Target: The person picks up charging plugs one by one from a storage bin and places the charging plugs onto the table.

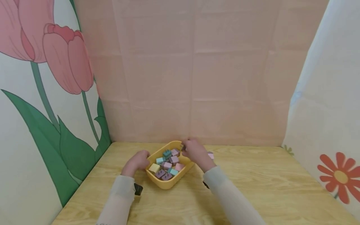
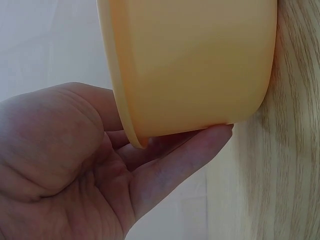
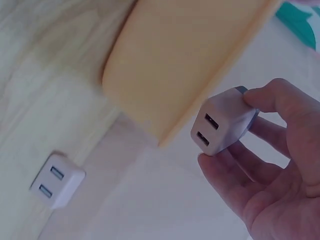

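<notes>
My left hand (image 1: 138, 160) grips the left side of a yellow plastic bin (image 1: 165, 185). In the left wrist view its thumb goes over the rim and its fingers lie along the outer wall (image 2: 195, 75). At the bin's far right edge, my right hand (image 1: 196, 152) pinches a USB charger plug (image 3: 222, 120) between thumb and fingertips. Two USB slots on this pale pinkish plug face the wrist camera. Inside the bin lie several charger plugs (image 1: 174, 160) in purple, teal, pink and yellow, some with their prongs up.
Another pale two-port USB charger plug (image 3: 59, 181) rests on the wooden table (image 1: 267, 184), right of the bin. Behind the table hangs a pink cloth (image 1: 197, 78). Flower-printed sheets stand along the left (image 1: 17, 131) and right (image 1: 323, 93).
</notes>
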`<state>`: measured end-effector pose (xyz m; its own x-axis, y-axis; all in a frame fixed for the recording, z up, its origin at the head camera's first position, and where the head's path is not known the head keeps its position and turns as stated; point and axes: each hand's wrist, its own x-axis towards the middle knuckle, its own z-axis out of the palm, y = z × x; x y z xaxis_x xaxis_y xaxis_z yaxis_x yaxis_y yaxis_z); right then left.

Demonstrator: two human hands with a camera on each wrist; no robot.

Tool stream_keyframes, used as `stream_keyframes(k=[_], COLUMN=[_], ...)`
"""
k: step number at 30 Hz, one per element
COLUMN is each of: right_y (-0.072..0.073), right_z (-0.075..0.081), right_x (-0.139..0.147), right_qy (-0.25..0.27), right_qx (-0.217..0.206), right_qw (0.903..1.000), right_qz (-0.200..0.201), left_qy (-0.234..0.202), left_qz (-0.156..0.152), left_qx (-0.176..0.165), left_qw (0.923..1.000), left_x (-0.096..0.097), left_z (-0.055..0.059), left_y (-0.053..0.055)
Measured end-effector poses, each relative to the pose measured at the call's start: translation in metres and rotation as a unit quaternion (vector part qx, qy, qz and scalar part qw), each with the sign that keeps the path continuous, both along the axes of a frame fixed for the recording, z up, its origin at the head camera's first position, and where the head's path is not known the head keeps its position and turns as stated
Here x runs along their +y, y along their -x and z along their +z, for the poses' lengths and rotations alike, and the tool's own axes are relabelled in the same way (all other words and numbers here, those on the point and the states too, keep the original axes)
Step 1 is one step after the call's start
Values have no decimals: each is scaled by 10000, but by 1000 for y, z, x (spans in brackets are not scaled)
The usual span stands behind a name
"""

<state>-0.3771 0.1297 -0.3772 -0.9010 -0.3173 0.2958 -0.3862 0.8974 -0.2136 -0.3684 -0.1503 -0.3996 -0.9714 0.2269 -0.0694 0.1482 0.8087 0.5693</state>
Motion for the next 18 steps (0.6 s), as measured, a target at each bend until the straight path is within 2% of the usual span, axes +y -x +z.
stream_keyframes(k=[3,11,18], right_y=[-1,0,3], right_z=[4,6,8], right_x=[12,51,82], right_qy=[242,400,982], right_qx=[24,167,-268], right_qw=[9996,9980,9918], right_qz=[-105,-463,-769], left_qy=[48,36,68], left_qz=[0,49,8], left_qx=[40,10,47], left_qw=[10000,10000,10000], left_x=[0,-2,-8], left_z=[-1,2,1], left_y=[0,-4,-3])
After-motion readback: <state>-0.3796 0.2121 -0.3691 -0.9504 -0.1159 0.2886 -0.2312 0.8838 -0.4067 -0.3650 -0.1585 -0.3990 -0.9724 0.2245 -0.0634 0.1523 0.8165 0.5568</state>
